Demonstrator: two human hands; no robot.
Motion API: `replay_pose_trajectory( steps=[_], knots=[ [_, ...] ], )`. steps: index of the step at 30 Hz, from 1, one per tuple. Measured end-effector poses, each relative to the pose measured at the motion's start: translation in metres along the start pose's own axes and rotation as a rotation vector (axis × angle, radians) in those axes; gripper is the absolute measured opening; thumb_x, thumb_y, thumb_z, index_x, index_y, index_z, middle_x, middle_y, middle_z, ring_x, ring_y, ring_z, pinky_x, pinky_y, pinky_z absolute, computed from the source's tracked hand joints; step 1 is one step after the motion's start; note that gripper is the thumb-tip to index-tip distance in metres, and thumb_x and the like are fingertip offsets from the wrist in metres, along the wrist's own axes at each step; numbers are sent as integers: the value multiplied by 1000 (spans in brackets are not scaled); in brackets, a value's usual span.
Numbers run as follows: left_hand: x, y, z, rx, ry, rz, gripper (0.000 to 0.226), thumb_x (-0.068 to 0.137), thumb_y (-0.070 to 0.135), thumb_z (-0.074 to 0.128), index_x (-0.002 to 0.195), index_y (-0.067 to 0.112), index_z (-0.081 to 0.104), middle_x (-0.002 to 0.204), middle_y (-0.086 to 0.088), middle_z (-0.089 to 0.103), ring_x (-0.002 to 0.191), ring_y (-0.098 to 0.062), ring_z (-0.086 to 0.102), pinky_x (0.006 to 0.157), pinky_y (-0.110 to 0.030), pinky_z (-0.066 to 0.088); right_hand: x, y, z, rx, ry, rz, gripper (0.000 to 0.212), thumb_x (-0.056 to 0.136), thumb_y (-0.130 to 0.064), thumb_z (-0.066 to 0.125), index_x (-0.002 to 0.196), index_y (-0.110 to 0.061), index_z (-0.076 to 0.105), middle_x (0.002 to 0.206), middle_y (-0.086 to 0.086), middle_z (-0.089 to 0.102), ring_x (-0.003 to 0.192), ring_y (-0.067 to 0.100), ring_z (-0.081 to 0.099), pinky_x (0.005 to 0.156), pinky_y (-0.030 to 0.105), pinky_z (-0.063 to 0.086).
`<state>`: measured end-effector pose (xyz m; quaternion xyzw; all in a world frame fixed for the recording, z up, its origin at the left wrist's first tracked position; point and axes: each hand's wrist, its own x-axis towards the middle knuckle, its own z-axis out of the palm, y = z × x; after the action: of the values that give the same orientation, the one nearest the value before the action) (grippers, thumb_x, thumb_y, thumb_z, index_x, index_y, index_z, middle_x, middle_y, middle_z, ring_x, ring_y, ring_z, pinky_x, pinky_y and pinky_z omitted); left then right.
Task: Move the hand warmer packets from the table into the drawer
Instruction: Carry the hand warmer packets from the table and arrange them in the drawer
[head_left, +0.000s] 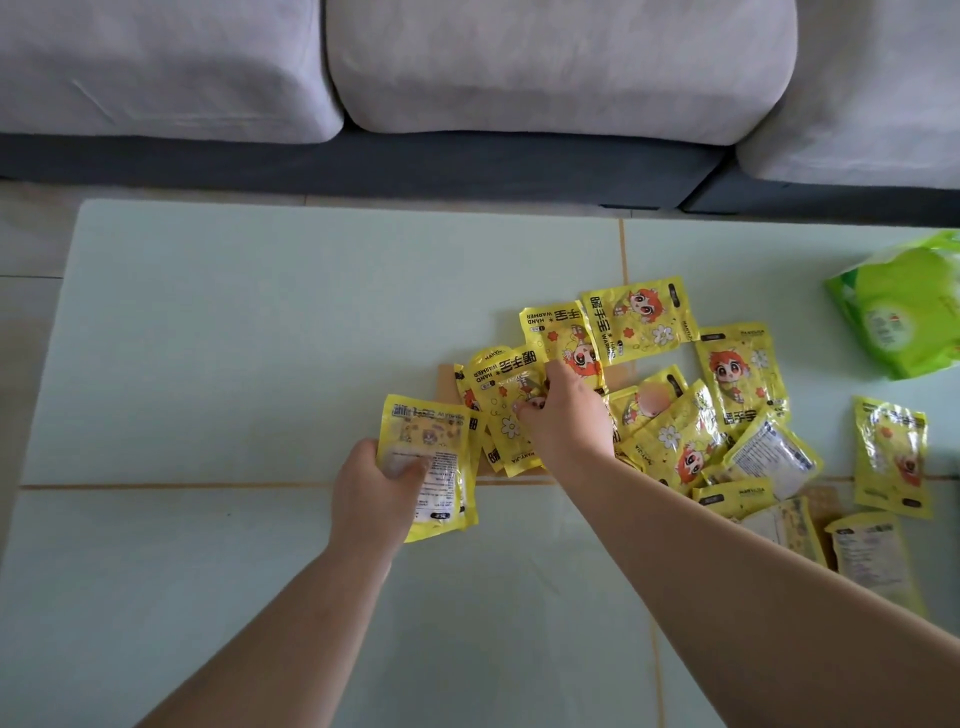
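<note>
The left hand (371, 486) grips a yellow packet (428, 467) above the counter (234, 338). The right hand (563, 415) pinches another packet (506, 410) from the pile (691, 421) mid-counter.

The pale green desk (234, 338) carries a loose heap of yellow packets (675, 395) right of its middle. One packet (891, 457) lies apart, right of the heap. A green bag (904, 306) sits beyond that, near the desk's right edge.
</note>
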<state>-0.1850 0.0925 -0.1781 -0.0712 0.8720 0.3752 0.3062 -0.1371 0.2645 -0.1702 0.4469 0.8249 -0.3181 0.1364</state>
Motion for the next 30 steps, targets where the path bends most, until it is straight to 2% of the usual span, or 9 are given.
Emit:
replay_pose_trajectory(
  steps=[3, 5, 7, 13, 18, 22, 25, 27, 30],
  knots=[
    [-1, -3, -2, -36, 3, -17, 16, 82, 17, 69, 91, 7, 60, 87, -7, 65, 80, -28, 62, 69, -39, 51, -4, 0, 1, 125, -16, 28, 21, 86, -17, 61, 102, -15, 48, 77, -1, 55, 74, 25, 55, 59, 33, 46],
    [-1, -4, -3, -69, 7, -32, 15, 82, 16, 70, 90, 8, 60, 87, -7, 65, 79, -27, 62, 66, -36, 49, -6, 1, -3, 228, -35, 64, 46, 87, -18, 64, 129, -17, 45, 88, -2, 57, 77, 20, 56, 57, 28, 45],
    [-3, -5, -4, -105, 8, -49, 13, 82, 15, 69, 89, 9, 60, 86, -6, 65, 78, -26, 62, 62, -31, 46, -7, 6, -9, 261, -42, 101, 60, 85, -21, 66, 139, -17, 38, 90, -3, 58, 77, 17, 56, 52, 24, 39],
    [-5, -5, -3, -147, 16, -68, 13, 82, 14, 69, 80, 14, 56, 80, -2, 62, 71, -21, 58, 55, -28, 41, 0, 13, -6, 143, -86, 179, 21, 83, -26, 65, 94, -9, 59, 95, 7, 65, 85, 26, 58, 65, 29, 43],
    [-6, -4, -4, -117, 25, -52, 14, 82, 16, 69, 86, 9, 58, 78, 0, 61, 67, -15, 57, 53, -26, 38, -6, 9, 1, 3, -8, 114, 31, 85, -30, 64, 107, -9, 58, 124, 10, 46, 113, 30, 44, 89, 34, 38],
    [-5, -7, -3, -155, 21, -76, 15, 81, 17, 71, 87, 10, 59, 83, -5, 64, 76, -26, 62, 61, -30, 46, -9, 10, 1, 94, -53, 118, 29, 83, -30, 67, 99, -9, 55, 116, 6, 45, 82, 23, 51, 65, 28, 39],
    [-5, -8, -3, -220, -2, -118, 13, 81, 15, 71, 86, 12, 59, 89, -8, 67, 81, -27, 65, 71, -39, 52, -9, 14, -1, 231, -109, 116, 22, 82, -27, 68, 86, -13, 52, 81, -1, 54, 62, 15, 48, 49, 24, 34],
    [-6, -8, -3, -263, -22, -149, 13, 81, 16, 71, 86, 14, 59, 90, -7, 68, 82, -26, 66, 73, -40, 54, -12, 17, -2, 344, -130, 130, 20, 82, -25, 69, 85, -13, 53, 75, -2, 55, 64, 16, 52, 50, 26, 41],
    [-8, -9, -4, -319, -74, -186, 11, 83, 16, 70, 88, 15, 60, 91, -5, 69, 83, -23, 68, 74, -38, 55, -18, 25, -3, 502, -126, 170, 21, 83, -23, 69, 99, -14, 59, 91, 2, 66, 85, 22, 64, 70, 34, 53]
  ],
)
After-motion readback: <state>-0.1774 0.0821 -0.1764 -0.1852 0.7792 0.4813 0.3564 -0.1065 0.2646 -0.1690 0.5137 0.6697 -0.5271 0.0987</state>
